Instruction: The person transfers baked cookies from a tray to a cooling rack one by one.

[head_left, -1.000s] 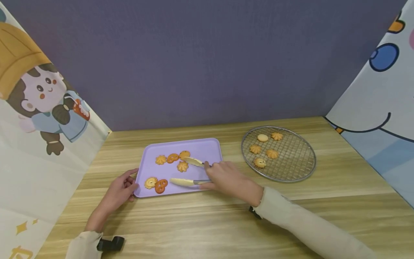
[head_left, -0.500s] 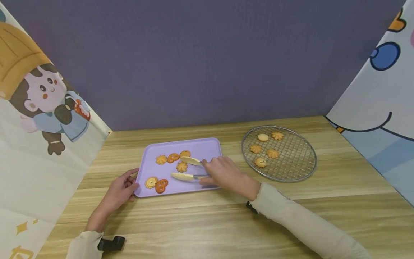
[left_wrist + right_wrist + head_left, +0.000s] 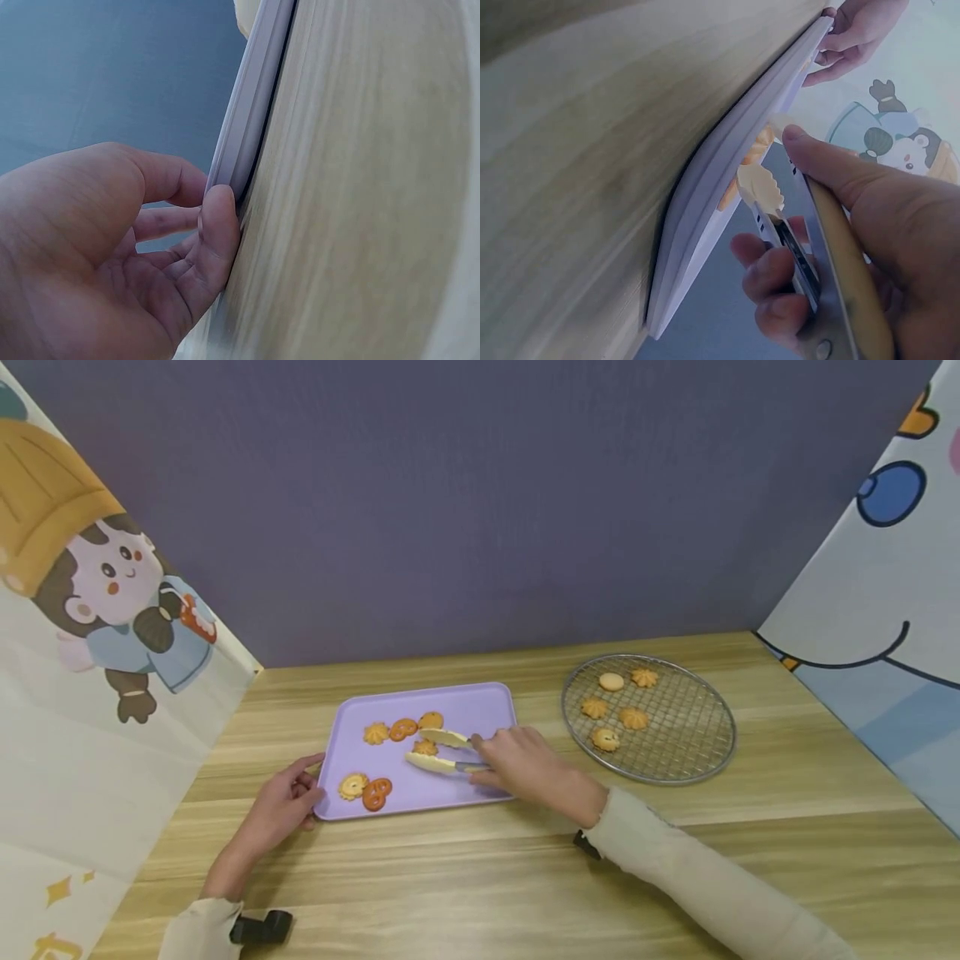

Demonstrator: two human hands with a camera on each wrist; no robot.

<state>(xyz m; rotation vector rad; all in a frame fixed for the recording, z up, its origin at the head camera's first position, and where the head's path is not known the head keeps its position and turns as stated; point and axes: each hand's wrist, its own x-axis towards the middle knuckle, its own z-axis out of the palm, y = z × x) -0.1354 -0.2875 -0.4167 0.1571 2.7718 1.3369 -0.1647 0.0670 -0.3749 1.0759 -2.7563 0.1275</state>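
My right hand [image 3: 528, 766] grips a pair of tongs [image 3: 832, 247] with cream scalloped tips. In the head view the tips stand apart, low over the lilac tray [image 3: 457, 697], one on either side of a flower-shaped cookie [image 3: 425, 748] that they partly cover. My left hand [image 3: 281, 802] holds the tray's left edge near its front corner, thumb and fingers against the rim. Also on the tray are another flower-shaped cookie [image 3: 376, 733], a pretzel [image 3: 403, 729], a round cookie [image 3: 431, 720], a ring-shaped cookie [image 3: 352, 787] and a second pretzel [image 3: 377, 793].
To the tray's right lies a round wire rack [image 3: 675, 752] with several cookies on its left half. Both stand on a wood-grain table [image 3: 465, 877]. A dark blue-grey panel [image 3: 480, 510] rises behind, and printed cartoon panels flank the table.
The tongs' tips have come closer together around the flower-shaped cookie, the near tip moving up toward it. My left hand stays at the tray's edge.
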